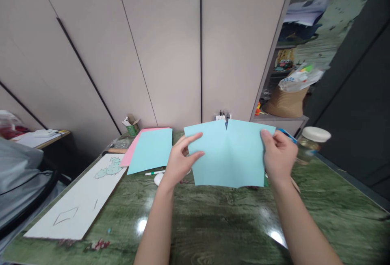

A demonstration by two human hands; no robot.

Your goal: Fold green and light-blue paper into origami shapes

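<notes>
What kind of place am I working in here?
Probably a home or office craft corner. The left hand and right hand hold a light blue sheet over a green marbled table; spare coloured sheets, a cactus drawing and a marker lie on it.

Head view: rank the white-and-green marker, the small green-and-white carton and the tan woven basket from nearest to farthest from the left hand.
1. White-and-green marker: lying just left of the left hand.
2. Small green-and-white carton: back left, by the wall.
3. Tan woven basket: far right, on the shelf.
</notes>
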